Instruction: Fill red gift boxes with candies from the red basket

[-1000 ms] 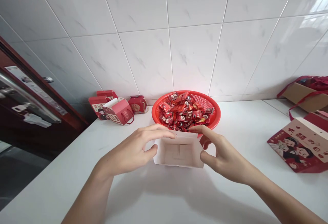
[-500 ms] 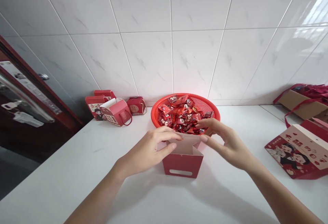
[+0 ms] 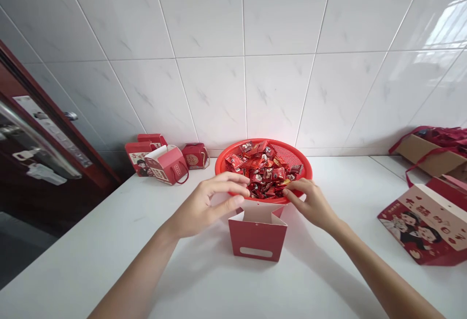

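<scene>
A red basket (image 3: pixel 220 168) holds a heap of red-wrapped candies (image 3: pixel 264 166). In front of it stands a red paper box (image 3: pixel 258 236) with its top open and a slot in its near side. Over the basket's near left rim, my left hand (image 3: pixel 215 202) is open, thumb and fingers apart and holding nothing. My right hand (image 3: pixel 312 202) reaches to the basket's near right side. Its thumb and fingers close on a wrapped candy among the others, the grip partly hidden.
Several small red gift boxes (image 3: pixel 170 163) stand at the back left by the tiled wall (image 3: pixel 277 100). At right lie a larger printed box (image 3: pixel 419 226) and a brown carton (image 3: pixel 425 156) with dark red ribbons. A door with keys (image 3: pixel 44 170) is at far left.
My right hand has moved from above the open box to the candies, its fingers drawing together. My left hand stays near the box, still open. The view has tilted up slightly.
</scene>
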A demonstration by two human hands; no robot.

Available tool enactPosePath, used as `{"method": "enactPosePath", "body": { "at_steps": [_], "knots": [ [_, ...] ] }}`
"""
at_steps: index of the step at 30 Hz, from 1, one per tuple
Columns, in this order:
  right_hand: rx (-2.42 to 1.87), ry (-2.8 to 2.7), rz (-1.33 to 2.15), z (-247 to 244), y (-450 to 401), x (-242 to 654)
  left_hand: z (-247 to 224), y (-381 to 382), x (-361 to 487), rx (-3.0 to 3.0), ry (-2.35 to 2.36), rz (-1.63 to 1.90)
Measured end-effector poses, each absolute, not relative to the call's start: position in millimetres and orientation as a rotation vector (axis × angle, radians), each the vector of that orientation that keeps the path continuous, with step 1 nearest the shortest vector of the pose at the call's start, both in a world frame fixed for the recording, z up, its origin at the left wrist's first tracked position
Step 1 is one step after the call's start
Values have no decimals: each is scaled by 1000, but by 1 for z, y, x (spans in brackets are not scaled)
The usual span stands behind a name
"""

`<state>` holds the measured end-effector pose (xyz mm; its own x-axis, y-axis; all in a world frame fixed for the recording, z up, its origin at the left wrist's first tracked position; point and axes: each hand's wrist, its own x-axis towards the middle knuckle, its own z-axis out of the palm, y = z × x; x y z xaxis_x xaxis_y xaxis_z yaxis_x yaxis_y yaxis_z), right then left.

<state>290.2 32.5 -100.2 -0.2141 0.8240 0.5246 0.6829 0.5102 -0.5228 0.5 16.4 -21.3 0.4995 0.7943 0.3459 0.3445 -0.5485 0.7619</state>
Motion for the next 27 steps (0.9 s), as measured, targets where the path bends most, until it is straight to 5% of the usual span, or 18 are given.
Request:
{"method": "enactPosePath", "body": {
  "at_steps": [10, 27],
  "knots": [
    [-1010, -1671, -339, -151, 45, 266, -36, 127, 15, 2141, 1200, 973],
    [-926, -1666, -413, -154, 46, 264, -72, 185, 50, 2419, 1297, 429]
  ]
}}
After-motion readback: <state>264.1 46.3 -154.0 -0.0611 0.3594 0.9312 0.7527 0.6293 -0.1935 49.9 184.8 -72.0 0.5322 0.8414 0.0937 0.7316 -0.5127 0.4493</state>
